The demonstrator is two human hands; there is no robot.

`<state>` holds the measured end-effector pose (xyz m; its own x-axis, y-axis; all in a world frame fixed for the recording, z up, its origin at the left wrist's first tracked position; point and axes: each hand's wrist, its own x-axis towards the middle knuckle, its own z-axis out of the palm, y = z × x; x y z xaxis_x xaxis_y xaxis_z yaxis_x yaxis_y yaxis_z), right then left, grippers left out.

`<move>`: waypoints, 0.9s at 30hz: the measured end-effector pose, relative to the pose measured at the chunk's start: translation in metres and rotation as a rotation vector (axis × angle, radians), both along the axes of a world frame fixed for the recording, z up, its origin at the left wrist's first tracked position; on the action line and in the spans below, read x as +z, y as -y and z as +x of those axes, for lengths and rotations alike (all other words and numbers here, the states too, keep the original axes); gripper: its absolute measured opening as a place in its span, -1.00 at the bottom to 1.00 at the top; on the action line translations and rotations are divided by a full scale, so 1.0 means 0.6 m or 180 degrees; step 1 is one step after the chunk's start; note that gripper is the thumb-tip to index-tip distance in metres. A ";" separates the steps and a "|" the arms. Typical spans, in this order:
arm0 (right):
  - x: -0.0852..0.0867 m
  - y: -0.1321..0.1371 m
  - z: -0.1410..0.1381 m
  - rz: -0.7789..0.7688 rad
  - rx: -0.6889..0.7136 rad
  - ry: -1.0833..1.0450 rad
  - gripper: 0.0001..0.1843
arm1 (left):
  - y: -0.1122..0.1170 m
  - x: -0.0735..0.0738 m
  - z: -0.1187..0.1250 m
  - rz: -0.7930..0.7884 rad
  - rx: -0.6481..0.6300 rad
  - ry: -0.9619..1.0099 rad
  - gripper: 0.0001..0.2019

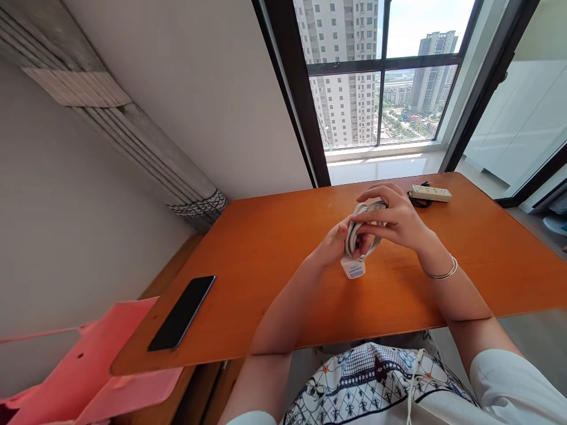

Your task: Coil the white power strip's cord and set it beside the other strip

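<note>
My left hand (333, 243) is closed around a coiled white cable (354, 233) with a white charger block (353, 268) hanging below it, just above the orange wooden table (274, 260). My right hand (394, 218) reaches over from the right, its fingers curled on the top loops of the same coil. A silver bangle (440, 273) sits on my right wrist. Both hands are over the middle of the table.
A black phone (182, 311) lies flat near the table's left front corner. A white power strip (430, 193) with a black cord rests at the far right edge. A pink plastic thing (101, 366) stands at the lower left. A large window (376, 77) lies beyond the table.
</note>
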<state>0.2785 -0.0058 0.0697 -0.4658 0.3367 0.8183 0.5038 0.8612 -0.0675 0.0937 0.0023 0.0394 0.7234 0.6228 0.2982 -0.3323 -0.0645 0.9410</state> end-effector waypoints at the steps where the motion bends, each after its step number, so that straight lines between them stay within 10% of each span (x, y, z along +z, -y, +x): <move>1: -0.001 -0.002 -0.001 -0.0147 0.0112 -0.0100 -0.78 | 0.001 0.003 0.000 -0.0023 0.0021 -0.0009 -0.40; 9: -0.033 -0.034 -0.012 -0.1736 0.0229 -0.1638 -0.20 | 0.003 0.016 0.001 -0.1049 0.0313 0.0392 -0.58; 14: -0.041 -0.043 -0.022 -0.3430 0.0587 -0.1493 -0.28 | 0.002 0.034 -0.004 -0.1666 0.0846 0.0720 -0.64; 27: -0.034 -0.033 -0.031 -0.2722 -0.0410 -0.1382 -0.50 | -0.008 0.018 0.007 -0.1388 0.1834 0.0416 -0.63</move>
<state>0.2601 0.0138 0.0495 -0.0986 0.9258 0.3650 0.3743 0.3744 -0.8484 0.0977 0.0070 0.0503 0.2208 0.9753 -0.0022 -0.4698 0.1084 0.8761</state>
